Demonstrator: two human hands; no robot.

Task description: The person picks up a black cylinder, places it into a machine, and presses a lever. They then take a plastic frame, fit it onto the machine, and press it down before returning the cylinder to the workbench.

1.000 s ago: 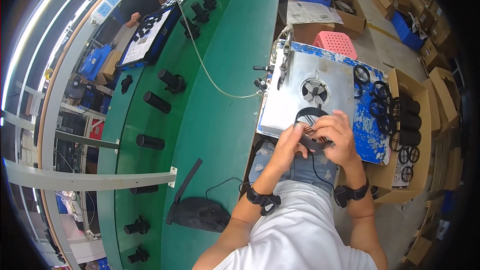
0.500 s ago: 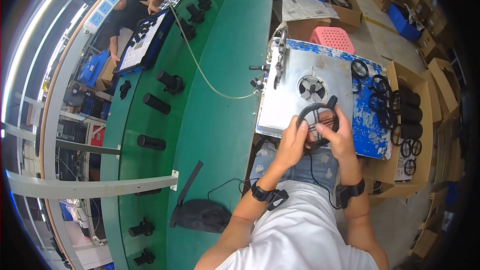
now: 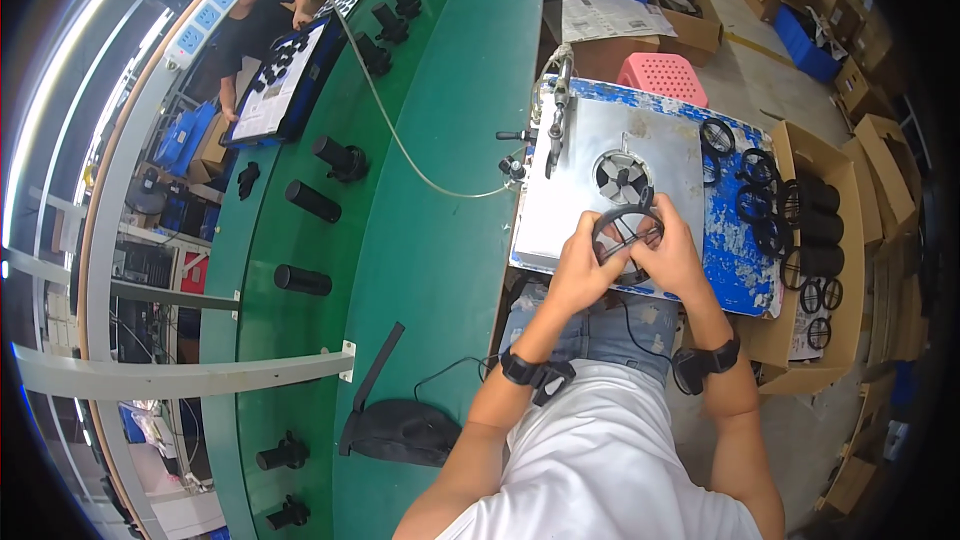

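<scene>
Both of my hands hold one black plastic ring with thin crossbars (image 3: pixel 627 211) above the near edge of a metal plate (image 3: pixel 665 135). My left hand (image 3: pixel 581 266) grips the ring's left side, and my right hand (image 3: pixel 677 252) its right side. Both thumbs press in at the middle of the ring, and fingers hide part of its lower rim. Just beyond it, the plate has a round opening with a bladed, fan-like insert (image 3: pixel 622 180). A metal toggle clamp (image 3: pixel 559 120) stands at the plate's left side.
Several similar black rings (image 3: pixel 757 204) lie on the worn blue board (image 3: pixel 740 270) to the right. Beside it, a cardboard box (image 3: pixel 845 345) holds black cylinders and rings. A pink stool (image 3: pixel 664 78) stands beyond. Black tubes (image 3: pixel 303 280) line the green bench (image 3: pixel 430 270); a person works at far left.
The ring has turned in my hands, its tab swinging from the upper right toward the top middle. Both hands have drawn closer together, with thumbs meeting inside the ring.
</scene>
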